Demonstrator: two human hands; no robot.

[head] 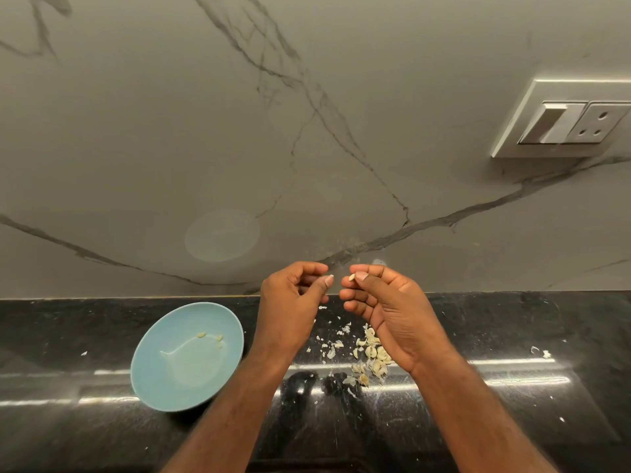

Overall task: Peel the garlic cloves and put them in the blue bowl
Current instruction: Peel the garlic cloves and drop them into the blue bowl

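Our right hand (386, 302) pinches a small pale garlic clove (351, 276), mostly hidden; our left hand (293, 298) pinches a papery white skin flake (330, 277).

One blue bowl (164, 380), three peeled cloves (201, 334) inside, two hands (290, 295) (386, 308), one switch plate (563, 121).

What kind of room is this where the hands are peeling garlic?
Most likely a home kitchen. There is a shiny black counter against a marble-look wall with a switch and socket, and a blue bowl beside a pile of garlic cloves and skins.
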